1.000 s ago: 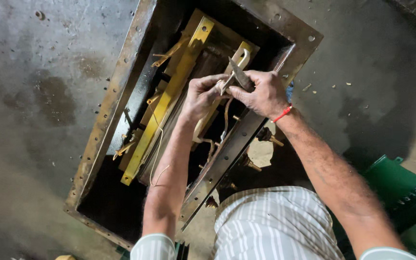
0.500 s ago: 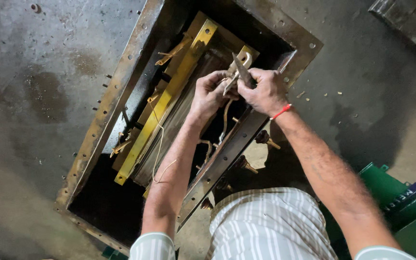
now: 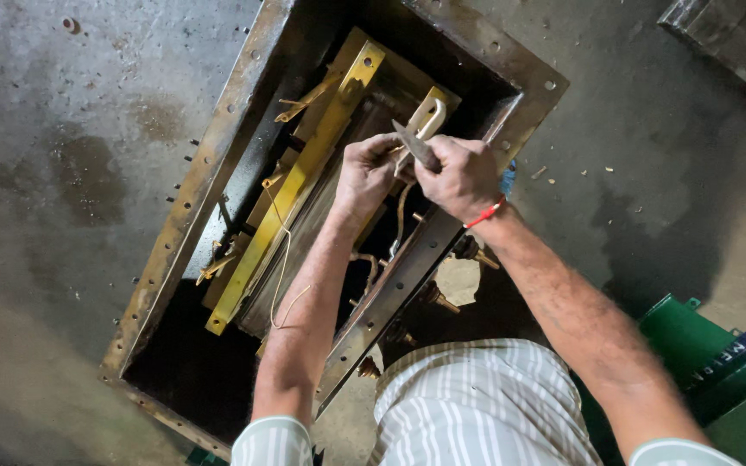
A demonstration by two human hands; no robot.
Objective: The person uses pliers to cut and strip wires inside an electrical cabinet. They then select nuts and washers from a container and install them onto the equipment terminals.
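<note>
Dim, uneven light; you're looking at a sharp centre with murky depths.

Soft light falls from above on your forearms and the floor, with faint sheen on the damp concrete. The inside of the tank sinks into near-black shadow. A dark shadow lies beside your right arm. Little blur; mild stretching at the edges.

Stained grey concrete floor

Hidden and cut-off parts

Green machine cut by right edge; metal tank floor lost in shadow; left hand fingertips hidden behind strip.
</note>
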